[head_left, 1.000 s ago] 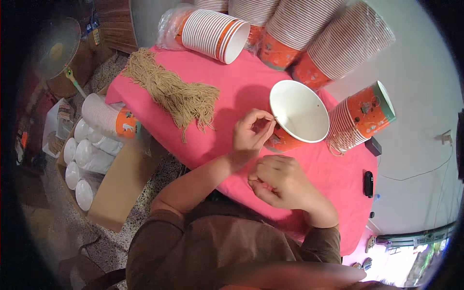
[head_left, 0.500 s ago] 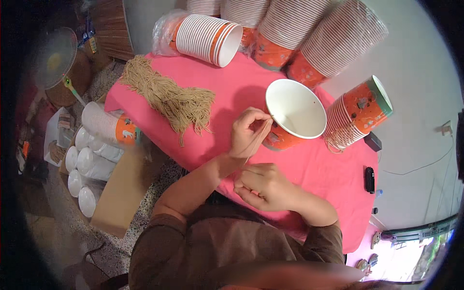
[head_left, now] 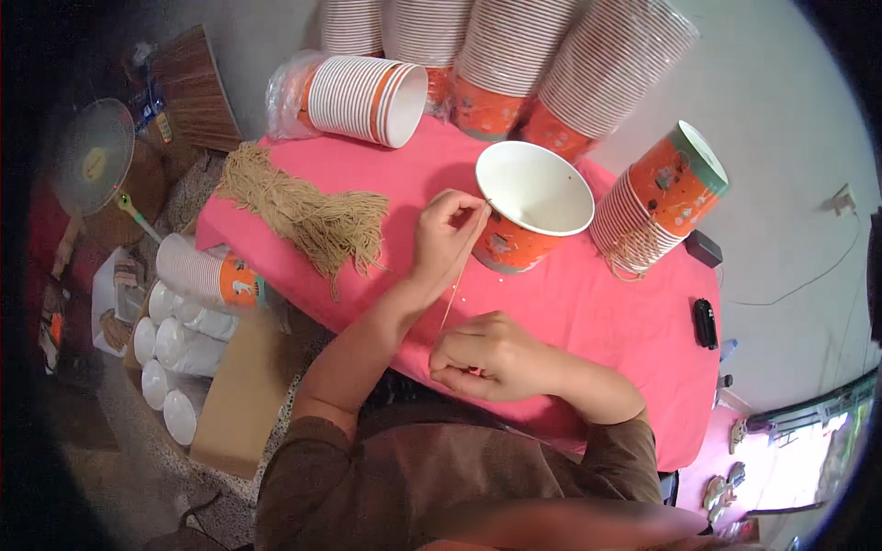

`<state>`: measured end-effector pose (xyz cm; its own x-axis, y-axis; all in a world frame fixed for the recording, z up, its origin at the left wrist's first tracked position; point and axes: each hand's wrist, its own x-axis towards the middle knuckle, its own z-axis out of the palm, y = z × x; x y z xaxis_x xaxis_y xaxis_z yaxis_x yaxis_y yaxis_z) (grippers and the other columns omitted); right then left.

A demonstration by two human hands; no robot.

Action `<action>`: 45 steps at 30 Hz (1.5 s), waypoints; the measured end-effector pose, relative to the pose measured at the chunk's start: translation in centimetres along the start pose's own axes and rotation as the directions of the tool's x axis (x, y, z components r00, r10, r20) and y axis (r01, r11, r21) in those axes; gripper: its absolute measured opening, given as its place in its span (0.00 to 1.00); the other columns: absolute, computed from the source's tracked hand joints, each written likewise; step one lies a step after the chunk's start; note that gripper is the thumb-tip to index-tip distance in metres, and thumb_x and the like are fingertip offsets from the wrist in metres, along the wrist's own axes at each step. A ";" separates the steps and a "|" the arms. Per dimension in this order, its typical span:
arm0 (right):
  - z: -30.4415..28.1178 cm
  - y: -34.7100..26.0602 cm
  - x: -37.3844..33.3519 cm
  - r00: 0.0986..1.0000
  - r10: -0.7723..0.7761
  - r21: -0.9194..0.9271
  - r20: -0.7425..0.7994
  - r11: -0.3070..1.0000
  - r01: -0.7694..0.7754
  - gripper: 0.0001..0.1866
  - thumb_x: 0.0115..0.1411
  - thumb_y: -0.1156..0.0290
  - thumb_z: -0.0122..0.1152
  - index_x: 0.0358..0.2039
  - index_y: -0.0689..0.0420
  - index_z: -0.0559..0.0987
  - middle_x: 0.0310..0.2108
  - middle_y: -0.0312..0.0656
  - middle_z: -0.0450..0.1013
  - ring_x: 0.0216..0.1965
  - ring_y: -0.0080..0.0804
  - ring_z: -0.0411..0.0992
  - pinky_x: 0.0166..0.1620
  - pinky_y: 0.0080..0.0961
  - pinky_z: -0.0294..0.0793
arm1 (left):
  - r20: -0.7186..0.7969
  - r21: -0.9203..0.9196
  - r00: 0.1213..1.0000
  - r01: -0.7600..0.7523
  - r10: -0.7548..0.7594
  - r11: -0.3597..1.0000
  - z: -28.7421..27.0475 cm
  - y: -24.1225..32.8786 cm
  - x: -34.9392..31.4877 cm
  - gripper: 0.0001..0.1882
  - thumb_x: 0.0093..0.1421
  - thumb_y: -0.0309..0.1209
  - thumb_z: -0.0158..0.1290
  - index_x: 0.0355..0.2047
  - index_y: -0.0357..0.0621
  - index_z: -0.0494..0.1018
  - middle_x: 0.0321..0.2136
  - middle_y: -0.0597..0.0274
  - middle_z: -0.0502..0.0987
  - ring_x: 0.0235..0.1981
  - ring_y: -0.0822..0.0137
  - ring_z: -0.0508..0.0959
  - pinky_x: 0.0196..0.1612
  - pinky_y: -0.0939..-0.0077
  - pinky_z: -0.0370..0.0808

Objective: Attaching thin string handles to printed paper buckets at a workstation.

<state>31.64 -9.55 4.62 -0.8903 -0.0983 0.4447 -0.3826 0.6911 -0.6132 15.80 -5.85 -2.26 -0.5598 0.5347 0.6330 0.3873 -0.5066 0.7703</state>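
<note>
A white-lined orange paper bucket [head_left: 514,241] stands upright on the pink cloth in front of me. At the left side of its rim, my left hand [head_left: 445,241] is closed in a pinch on a thin tan string [head_left: 453,299]. The string runs down toward my right hand [head_left: 491,356], whose fingers are curled shut around its lower end; the end itself is hidden. A loose bundle of the same tan string [head_left: 299,207] lies on the cloth, left of my left hand.
An upside-down bucket stack [head_left: 657,197] with strings hanging on it stands right. A stack on its side [head_left: 367,99] and tall wrapped stacks [head_left: 501,73] line the back. A black device [head_left: 705,323] lies at the right edge; a cardboard box [head_left: 230,390] stands lower left.
The string between my hands now runs straighter, and my right hand is slightly farther from the left. My left fingers remain at the bucket rim. The whole view has shifted a little.
</note>
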 end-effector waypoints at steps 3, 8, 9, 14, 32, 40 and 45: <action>-0.1 -0.1 -0.3 0.999 0.004 0.015 0.047 1.000 -0.004 0.05 0.52 0.76 0.61 0.28 0.57 0.72 0.23 0.42 0.72 0.24 0.43 0.72 0.26 0.36 0.70 | 0.036 0.047 0.999 0.009 -0.010 0.999 -0.2 0.3 0.7 0.06 0.52 0.21 0.61 0.26 0.37 0.73 0.21 0.61 0.73 0.23 0.69 0.73 0.26 0.75 0.70; -3.2 -1.1 -0.7 0.975 0.213 0.234 -0.064 0.953 -0.193 0.03 0.55 0.79 0.61 0.30 0.60 0.75 0.22 0.34 0.69 0.22 0.19 0.67 0.26 0.19 0.65 | 0.285 0.384 0.921 0.143 -0.265 0.912 -1.7 2.1 0.1 0.15 0.53 0.36 0.62 0.21 0.40 0.70 0.16 0.58 0.71 0.16 0.65 0.70 0.21 0.69 0.67; -3.6 -1.2 -0.9 0.951 0.272 0.327 -0.145 0.921 -0.213 0.03 0.56 0.78 0.61 0.30 0.60 0.75 0.23 0.32 0.70 0.24 0.17 0.67 0.27 0.18 0.65 | 0.339 0.381 0.891 0.164 -0.303 0.910 -2.0 2.8 -1.1 0.15 0.53 0.37 0.61 0.21 0.41 0.70 0.16 0.57 0.70 0.16 0.64 0.71 0.21 0.68 0.68; -6.5 -1.7 -1.0 0.831 0.441 0.587 -0.340 0.790 -0.179 0.02 0.61 0.77 0.58 0.35 0.59 0.75 0.28 0.28 0.70 0.29 0.13 0.66 0.33 0.13 0.67 | 0.539 0.231 0.801 -0.439 0.262 0.868 0.0 4.0 -4.2 0.18 0.52 0.30 0.58 0.44 0.52 0.72 0.41 0.58 0.74 0.40 0.57 0.77 0.37 0.65 0.77; -10.6 1.6 -2.2 0.837 0.387 0.862 -0.388 0.473 0.181 0.06 0.64 0.74 0.50 0.41 0.59 0.70 0.25 0.43 0.74 0.16 0.26 0.67 0.20 0.20 0.67 | 0.307 0.150 0.952 -0.062 0.013 0.987 -4.4 5.7 5.3 0.07 0.62 0.27 0.52 0.37 0.37 0.75 0.29 0.62 0.76 0.25 0.75 0.74 0.30 0.82 0.72; -9.9 2.4 -1.7 0.810 0.414 0.842 -0.416 0.512 0.171 0.06 0.65 0.74 0.49 0.41 0.59 0.69 0.26 0.42 0.74 0.17 0.26 0.69 0.19 0.19 0.68 | 0.685 -0.221 0.628 0.662 -0.369 0.716 -0.4 9.4 -0.3 0.12 0.67 0.32 0.47 0.43 0.36 0.73 0.25 0.67 0.75 0.22 0.81 0.70 0.25 0.87 0.67; -11.0 3.4 -2.3 0.716 0.400 0.752 -0.572 0.604 0.264 0.05 0.64 0.76 0.48 0.40 0.59 0.70 0.26 0.43 0.73 0.18 0.26 0.68 0.19 0.18 0.66 | 0.687 -0.251 0.598 0.728 -0.412 0.639 -2.0 7.3 -1.2 0.12 0.67 0.33 0.47 0.40 0.37 0.74 0.27 0.65 0.76 0.22 0.80 0.70 0.21 0.89 0.64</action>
<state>35.10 0.90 8.77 -0.6493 0.6153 0.4469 -0.6516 -0.1471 -0.7442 17.82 -11.57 2.40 0.0091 0.9934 0.1141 -0.3436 -0.1040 0.9334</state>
